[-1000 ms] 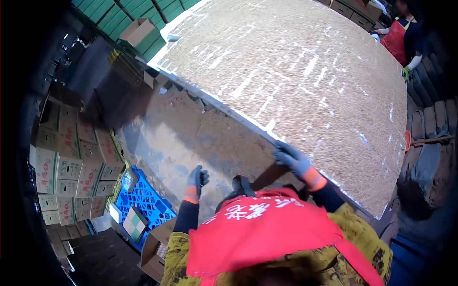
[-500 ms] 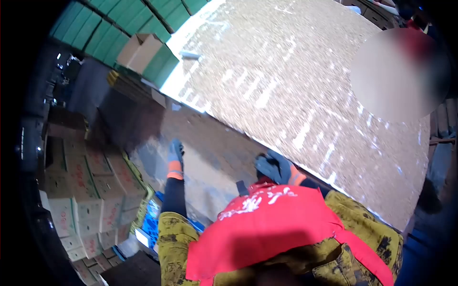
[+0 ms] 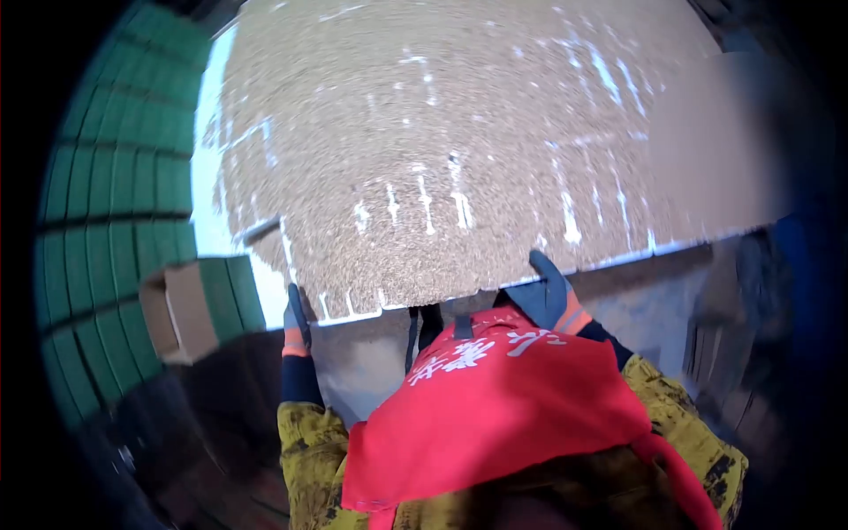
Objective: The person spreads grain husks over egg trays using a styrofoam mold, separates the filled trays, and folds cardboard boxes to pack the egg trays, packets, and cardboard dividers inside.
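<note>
The left hand (image 3: 298,322) has moved to the bench's (image 3: 268,299) near edge, fingers extended, while the right hand (image 3: 548,296) sits farther right there, thumb spread, grip unclear; the granular layer (image 3: 424,146) covers the bench beyond both, with a slanted bar (image 3: 262,231) nearer the left.

White characters (image 3: 465,356), red apron (image 3: 521,420), not legible

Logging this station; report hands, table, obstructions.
Left gloved hand, right gloved hand at near edge of white table. Tan granules spread atop. Open cardboard box left, apart from hands.
</note>
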A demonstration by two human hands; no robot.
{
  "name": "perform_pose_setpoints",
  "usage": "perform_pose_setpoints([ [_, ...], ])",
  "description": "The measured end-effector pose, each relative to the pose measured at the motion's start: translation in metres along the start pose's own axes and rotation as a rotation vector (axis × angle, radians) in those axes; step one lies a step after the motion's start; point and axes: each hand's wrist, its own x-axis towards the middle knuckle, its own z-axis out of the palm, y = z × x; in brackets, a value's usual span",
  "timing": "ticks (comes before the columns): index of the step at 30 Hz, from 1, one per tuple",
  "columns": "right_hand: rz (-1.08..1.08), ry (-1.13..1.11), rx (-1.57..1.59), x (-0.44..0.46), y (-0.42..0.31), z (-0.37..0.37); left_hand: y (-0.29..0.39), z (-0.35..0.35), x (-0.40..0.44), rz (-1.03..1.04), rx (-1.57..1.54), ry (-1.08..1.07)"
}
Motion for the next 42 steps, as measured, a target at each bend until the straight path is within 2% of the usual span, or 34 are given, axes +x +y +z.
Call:
perform_pose_setpoints([
  [2,-0.198,0.168,-0.510,-0.005,0.026,0.004,0.007,-0.016,-0.005,0.426,0.427,-0.138],
  [3,-0.172,0.268,-0.439,-0.008,0.031,0.013,0.007,-0.027,-0.004,0.656,0.619,-0.195],
  [4,-0.144,0.360,-0.366,-0.008,0.035,0.022,0.006,-0.031,0.004,0.751,0.689,-0.247],
  [5,-0.227,0.395,-0.416,-0.005,0.044,0.022,0.004,-0.035,0.012,0.850,0.752,-0.295],
  [6,-0.307,0.433,-0.469,-0.003,0.053,0.023,0.002,-0.037,0.020,0.805,0.704,-0.340],
  [7,-0.275,0.352,0.022,0.012,0.084,-0.009,0.001,-0.038,0.027,0.759,0.660,-0.380],
  [8,-0.305,0.387,-0.152,0.008,0.080,0.003,0.001,-0.038,0.032,0.718,0.620,-0.418],
  [10,-0.353,0.482,-0.506,0.001,0.070,0.028,0.009,-0.038,0.030,0.803,0.738,-0.404],
  [12,-0.386,0.550,-0.638,0.003,0.078,0.027,0.020,-0.028,0.020,0.801,0.667,-0.407],
  [14,-0.324,0.575,-0.583,0.000,0.049,0.063,0.017,-0.021,0.018,0.751,0.430,-0.495],
  [16,-0.280,0.616,-0.255,0.007,0.038,0.080,0.004,-0.023,0.026,0.799,0.506,-0.473],
  [17,-0.258,0.638,0.049,0.011,0.039,0.082,-0.003,-0.025,0.029,0.823,0.545,-0.461],
  [19,-0.221,0.666,0.348,0.017,0.038,0.089,-0.015,-0.031,0.033,0.870,0.621,-0.453],
  [22,-0.136,0.589,0.549,0.011,0.048,0.081,-0.027,-0.051,0.027,0.873,0.684,-0.427],
  [24,-0.080,0.462,0.734,0.010,0.055,0.072,0.027,-0.023,-0.033,-0.206,-0.531,-0.547],
  [26,-0.204,0.365,0.825,0.003,0.061,0.083,0.034,-0.037,-0.056,-0.036,-0.424,-0.551],
  [27,-0.267,0.263,0.941,-0.001,0.049,0.097,0.037,-0.045,-0.059,-0.022,-0.406,-0.598],
  [28,-0.238,0.270,0.965,-0.007,0.037,0.093,0.036,-0.053,-0.058,-0.008,-0.390,-0.639],
  [30,-0.161,0.267,1.009,-0.019,0.014,0.081,0.031,-0.050,-0.056,0.221,-0.172,-0.612],
  [32,-0.130,0.343,1.000,-0.029,-0.028,0.070,0.049,-0.012,-0.063,0.524,-0.007,-0.628],
  [33,-0.142,0.427,0.965,-0.036,-0.065,0.064,0.049,0.014,-0.061,0.530,-0.076,-0.637],
  [34,-0.294,0.458,0.664,-0.041,-0.067,0.029,0.055,0.046,-0.064,0.915,0.286,-0.493],
  [35,-0.434,0.531,0.374,-0.045,-0.070,-0.006,0.058,0.077,-0.060,1.035,0.449,-0.470],
  [36,-0.553,0.546,-0.062,-0.051,-0.064,-0.056,0.064,0.111,-0.057,1.145,0.616,-0.444],
  [37,-0.685,0.624,-0.475,-0.056,-0.058,-0.107,0.083,0.157,-0.075,0.704,0.093,-0.616],
  [39,-0.688,0.759,-0.771,-0.070,-0.106,-0.177,0.108,0.256,-0.102,0.131,-0.495,-0.736],
  [41,-0.652,0.818,-0.850,-0.087,-0.145,-0.250,0.123,0.337,-0.115,-0.057,-0.593,-0.780],
  [42,-0.611,0.766,-0.592,-0.099,-0.163,-0.292,0.134,0.375,-0.131,-0.143,-0.621,-0.800],
])
